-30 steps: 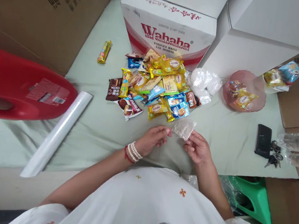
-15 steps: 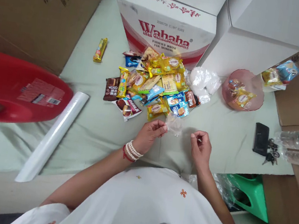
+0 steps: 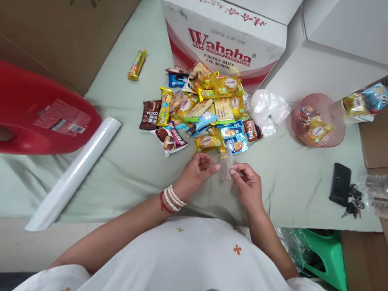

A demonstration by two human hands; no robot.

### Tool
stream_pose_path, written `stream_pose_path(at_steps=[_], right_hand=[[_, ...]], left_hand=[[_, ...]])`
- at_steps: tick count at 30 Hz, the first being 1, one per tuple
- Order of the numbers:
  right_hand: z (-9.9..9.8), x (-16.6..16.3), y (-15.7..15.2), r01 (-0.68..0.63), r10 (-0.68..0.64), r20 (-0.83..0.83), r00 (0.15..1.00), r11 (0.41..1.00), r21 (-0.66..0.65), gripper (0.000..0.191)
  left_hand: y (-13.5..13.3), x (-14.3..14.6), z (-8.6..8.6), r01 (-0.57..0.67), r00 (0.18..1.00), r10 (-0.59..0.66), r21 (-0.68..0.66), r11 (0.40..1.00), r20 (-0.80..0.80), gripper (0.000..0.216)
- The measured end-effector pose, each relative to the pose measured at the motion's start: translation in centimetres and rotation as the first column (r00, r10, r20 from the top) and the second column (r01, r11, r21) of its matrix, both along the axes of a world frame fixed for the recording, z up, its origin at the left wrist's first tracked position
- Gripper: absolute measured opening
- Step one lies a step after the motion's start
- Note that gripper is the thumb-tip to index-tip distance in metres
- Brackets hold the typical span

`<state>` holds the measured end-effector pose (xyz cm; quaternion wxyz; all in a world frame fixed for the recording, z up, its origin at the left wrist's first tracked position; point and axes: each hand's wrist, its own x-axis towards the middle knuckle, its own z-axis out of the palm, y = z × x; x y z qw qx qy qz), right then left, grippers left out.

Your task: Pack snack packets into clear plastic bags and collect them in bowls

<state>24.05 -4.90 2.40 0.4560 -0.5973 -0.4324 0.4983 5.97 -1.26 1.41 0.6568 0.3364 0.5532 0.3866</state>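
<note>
Since half a second ago the right hand [image 3: 249, 186] has come across to the clear bag [image 3: 227, 166], pinching its right side with thumb and finger, while the left hand [image 3: 194, 174] holds the opposite edge, fingertips narrow. Just short of the snack pile [image 3: 204, 111], over the pale cloth [image 3: 292, 188], the bag should be nearly weightless, limp, slippery and easily torn, best gripped lightly by its edges.

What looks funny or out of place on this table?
One yellow snack lies alone on the left, away from the snack pile, so it looks like a stray. Also, the white roll lies slanted, with one end poking past the table edge. I see no spill.
</note>
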Motion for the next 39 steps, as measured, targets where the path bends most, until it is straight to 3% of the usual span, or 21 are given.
stream_pose_path(at_steps=[3, 5, 7, 13, 18, 21, 24, 26, 28, 30, 32, 34, 35, 37, 39], right_hand=[[-0.2, -0.4, 0.0, 0.055, -0.06, -0.149, 0.987, 0.998, -0.041, 0.023], [-0.3, -0.2, 0.0, 0.09, -0.104, -0.202, 0.974, 0.993, -0.078, 0.026], [-0.3, 0.4, 0.0, 0.13, -0.158, -0.249, 0.956, 0.984, -0.125, 0.031], [0.2, 3.2, -0.4, 0.192, -0.264, -0.374, 0.889, 0.957, -0.218, 0.039], [-0.2, 4.0, -0.9, 0.221, -0.299, -0.385, 0.873, 0.947, -0.234, 0.041], [-0.9, 4.4, -1.3, 0.209, -0.268, -0.275, 0.923, 0.952, -0.224, 0.043], [-1.2, 5.4, -2.2, 0.093, -0.083, 0.055, 0.995, 0.971, -0.219, 0.042], [-0.7, 6.3, -2.7, 0.164, -0.115, 0.338, 0.934, 0.979, -0.12, 0.039], [0.2, 6.9, -2.9, 0.286, -0.296, 0.506, 0.81, 0.953, 0.099, 0.035], [1.0, 6.6, -2.4, 0.227, -0.347, 0.564, 0.75, 0.935, 0.272, 0.034], [1.1, 5.5, -1.3, 0.004, -0.23, 0.619, 0.751, 0.939, 0.344, 0.046], [0.5, 3.9, 0.2, -0.212, -0.069, 0.664, 0.745, 0.918, 0.334, 0.061], [0.0, 3.1, 1.0, -0.273, -0.008, 0.66, 0.751, 0.907, 0.321, 0.058], [-0.9, 2.0, 2.1, -0.297, 0.077, 0.597, 0.799, 0.913, 0.279, 0.036], [-1.2, 1.5, 2.5, -0.239, 0.128, 0.456, 0.881, 0.951, 0.194, 0.024]], left_hand=[[-0.4, 0.7, -0.5, 0.038, 0.998, -0.039, -0.021, 0.999, -0.057, 0.054], [-0.4, 0.8, -0.5, 0.112, 0.993, -0.112, 0.014, 0.994, 0.025, 0.041], [-0.3, 0.3, -0.3, 0.109, 0.987, -0.112, 0.032, 0.994, 0.118, 0.035], [0.7, -1.9, 0.7, -0.008, 0.889, 0.078, -0.157, 0.988, 0.451, 0.029], [1.0, -2.7, 0.2, -0.145, 0.786, 0.265, -0.251, 0.957, 0.558, 0.025], [0.8, -3.1, -0.4, -0.173, 0.781, 0.285, -0.246, 0.954, 0.556, 0.027], [0.5, -3.4, -0.8, -0.182, 0.801, 0.282, -0.233, 0.955, 0.529, 0.03], [0.4, -3.4, -0.8, -0.2, 0.815, 0.289, -0.224, 0.954, 0.502, 0.029], [0.3, -3.3, -0.6, -0.196, 0.83, 0.274, -0.207, 0.959, 0.486, 0.031], [0.3, -3.0, -0.2, -0.167, 0.841, 0.239, -0.187, 0.968, 0.485, 0.035], [0.2, -2.7, 0.2, -0.131, 0.851, 0.2, -0.172, 0.976, 0.486, 0.038], [0.3, -2.5, 0.6, -0.091, 0.864, 0.157, -0.157, 0.983, 0.479, 0.04], [0.4, -2.6, 0.8, -0.074, 0.872, 0.135, -0.147, 0.986, 0.471, 0.041], [0.9, -3.2, 1.0, -0.07, 0.89, 0.113, -0.113, 0.991, 0.442, 0.042], [1.6, -4.2, 1.1, -0.11, 0.911, 0.125, -0.061, 0.992, 0.393, 0.043]])
